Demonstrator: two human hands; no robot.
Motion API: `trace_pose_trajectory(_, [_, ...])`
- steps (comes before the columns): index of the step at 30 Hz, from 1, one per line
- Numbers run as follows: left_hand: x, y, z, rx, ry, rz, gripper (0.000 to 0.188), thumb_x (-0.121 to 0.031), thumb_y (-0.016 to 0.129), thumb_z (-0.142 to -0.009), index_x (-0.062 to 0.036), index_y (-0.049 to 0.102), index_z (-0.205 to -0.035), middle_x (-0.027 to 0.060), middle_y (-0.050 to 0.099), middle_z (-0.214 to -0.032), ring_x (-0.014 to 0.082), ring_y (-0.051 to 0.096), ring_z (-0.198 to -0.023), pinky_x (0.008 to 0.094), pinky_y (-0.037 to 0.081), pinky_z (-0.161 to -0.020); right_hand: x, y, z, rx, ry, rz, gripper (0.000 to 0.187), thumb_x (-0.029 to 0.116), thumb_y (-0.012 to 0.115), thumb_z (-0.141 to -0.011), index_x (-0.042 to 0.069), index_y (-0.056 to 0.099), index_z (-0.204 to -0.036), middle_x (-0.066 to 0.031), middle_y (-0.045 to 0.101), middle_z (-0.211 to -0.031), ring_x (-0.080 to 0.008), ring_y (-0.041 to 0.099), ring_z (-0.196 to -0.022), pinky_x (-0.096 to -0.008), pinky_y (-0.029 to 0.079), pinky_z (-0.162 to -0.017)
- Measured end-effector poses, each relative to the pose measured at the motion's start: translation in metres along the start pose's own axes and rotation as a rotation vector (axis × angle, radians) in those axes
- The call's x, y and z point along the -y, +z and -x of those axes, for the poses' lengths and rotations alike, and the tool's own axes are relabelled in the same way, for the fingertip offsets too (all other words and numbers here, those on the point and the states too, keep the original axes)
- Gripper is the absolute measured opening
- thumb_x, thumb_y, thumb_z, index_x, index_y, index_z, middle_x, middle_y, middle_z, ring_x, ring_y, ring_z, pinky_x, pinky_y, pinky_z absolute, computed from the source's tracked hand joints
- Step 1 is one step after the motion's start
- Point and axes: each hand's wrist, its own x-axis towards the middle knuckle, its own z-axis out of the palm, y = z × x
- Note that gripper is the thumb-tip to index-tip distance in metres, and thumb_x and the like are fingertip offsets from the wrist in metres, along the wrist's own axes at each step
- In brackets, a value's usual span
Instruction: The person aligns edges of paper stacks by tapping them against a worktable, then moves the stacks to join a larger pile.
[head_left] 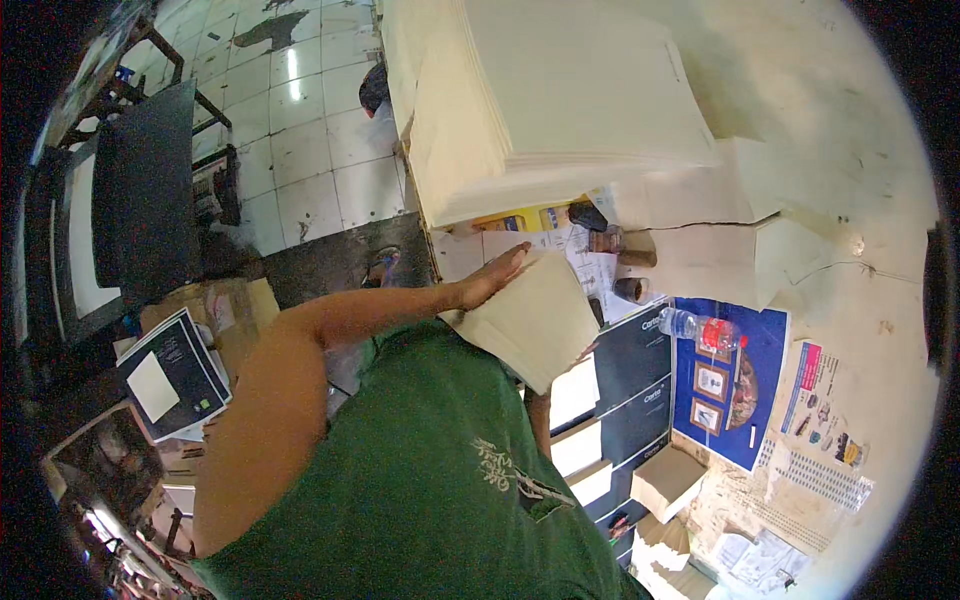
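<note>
In front of my green shirt, a thick stack of cream paper (535, 318) is held up at a tilt. My left hand (490, 280) lies along its upper left edge, gripping it with the fingers stretched toward the far corner. Below the stack a bit of my right forearm shows; the right hand itself is hidden behind the paper. Just beyond, a much larger pile of cream sheets (590, 80) rests on the table. Printed sheets (580, 250) and a small black object (588, 215) lie between the two.
Small dark cylinders (631, 290) stand right of the held stack. A clear bottle (700, 328) lies over a blue printed sheet (740, 400). Dark boxes (635, 370) and a smaller paper block (668, 480) are nearer right. At left are a black panel (145, 190), a cardboard box (225, 320) and tiled floor (300, 140).
</note>
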Motion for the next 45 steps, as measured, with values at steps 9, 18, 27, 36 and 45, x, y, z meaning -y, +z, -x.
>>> trace_pose_trajectory(9, [-0.03, 0.003, -0.001, -0.01, -0.081, 0.485, 0.081, -0.06, 0.023, -0.097, -0.0022, 0.006, -0.15, 0.0114, 0.011, -0.157, 0.022, 0.008, -0.144, 0.0361, 0.01, -0.117, -0.001, -0.005, 0.01, -0.029, 0.009, -0.04, 0.072, 0.056, 0.031, -0.097, 0.003, 0.027, -0.145, -0.014, 0.041, -0.141, -0.0284, 0.044, -0.127, -0.0419, 0.035, -0.106])
trace_pose_trajectory(18, [0.022, 0.01, -0.012, 0.034, 0.027, 0.255, 0.074, -0.057, 0.021, -0.098, -0.0028, 0.019, -0.148, 0.0145, 0.022, -0.151, 0.0237, 0.018, -0.141, 0.0373, 0.015, -0.115, -0.002, -0.005, 0.01, -0.043, 0.008, -0.109, 0.073, 0.057, 0.031, -0.097, 0.002, 0.027, -0.145, -0.0142, 0.041, -0.141, -0.0286, 0.043, -0.127, -0.0422, 0.035, -0.106])
trace_pose_trajectory(27, [0.025, 0.009, -0.06, 0.235, -0.251, 0.814, 0.07, -0.058, 0.022, -0.098, -0.0035, 0.041, -0.138, 0.009, 0.052, -0.13, 0.0222, 0.047, -0.122, 0.0368, 0.029, -0.109, 0.005, 0.002, -0.002, -0.007, 0.05, -0.175, 0.072, 0.058, 0.03, -0.096, 0.003, 0.03, -0.143, -0.0142, 0.043, -0.139, -0.0281, 0.045, -0.125, -0.0422, 0.036, -0.106])
trace_pose_trajectory(36, [-0.033, 0.013, 0.004, 0.104, 0.01, 0.451, 0.075, -0.058, 0.022, -0.098, -0.008, 0.006, -0.151, 0.0077, 0.017, -0.155, 0.0207, 0.017, -0.142, 0.0374, 0.016, -0.115, -0.009, -0.008, 0.011, -0.031, 0.119, -0.253, 0.071, 0.059, 0.028, -0.096, 0.004, 0.034, -0.141, -0.0141, 0.047, -0.136, -0.0272, 0.048, -0.123, -0.0421, 0.037, -0.105])
trace_pose_trajectory(45, [-0.028, 0.021, 0.018, 0.055, -0.075, 0.556, 0.073, -0.057, 0.023, -0.098, -0.0093, 0.008, -0.151, 0.0113, 0.021, -0.153, 0.0218, 0.024, -0.139, 0.0375, 0.02, -0.114, -0.01, 0.003, 0.045, -0.013, 0.051, -0.067, 0.072, 0.06, 0.026, -0.096, 0.004, 0.038, -0.138, -0.0133, 0.05, -0.132, -0.0257, 0.05, -0.121, -0.0406, 0.037, -0.105])
